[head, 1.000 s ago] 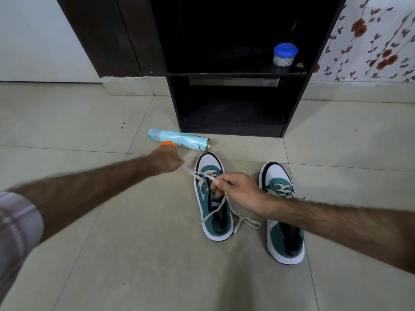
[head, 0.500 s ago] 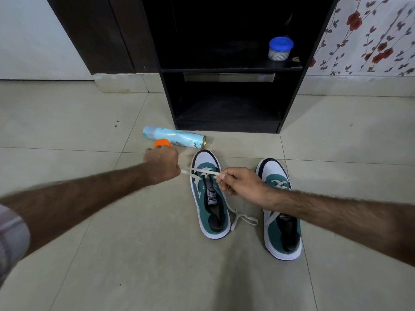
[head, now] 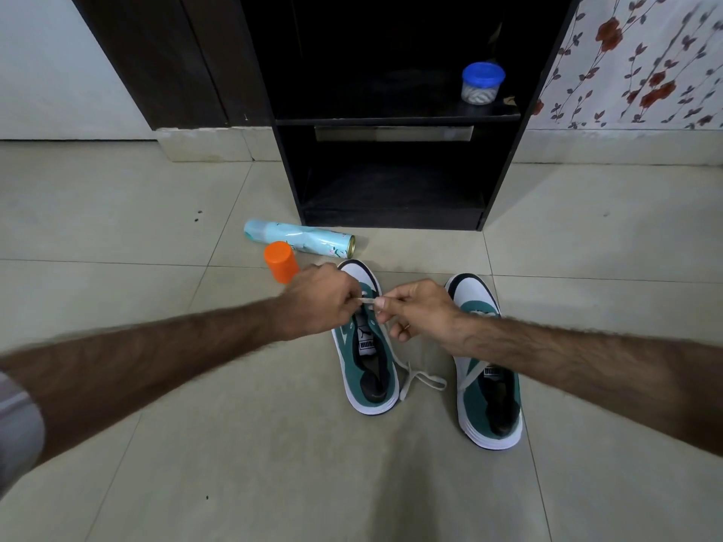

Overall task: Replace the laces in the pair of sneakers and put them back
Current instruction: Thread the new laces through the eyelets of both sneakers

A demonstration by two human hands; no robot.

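You are in a home, on the floor of a hallway or room corner. The pale tiled floor (head: 156, 385), the floral wallpaper (head: 645, 60) and the dark wooden shelf unit (head: 391, 119) against the wall show it. A blue-lidded jar (head: 482, 83) sits on the shelf, and a spray can (head: 299, 237) lies on the tiles beside sneakers (head: 489, 393).

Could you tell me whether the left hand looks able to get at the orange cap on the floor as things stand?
Probably yes, once it lets go. The orange cap stands on bare floor just beyond the left hand, with nothing between them. For now that hand's grip is taken by the lace over the left sneaker.
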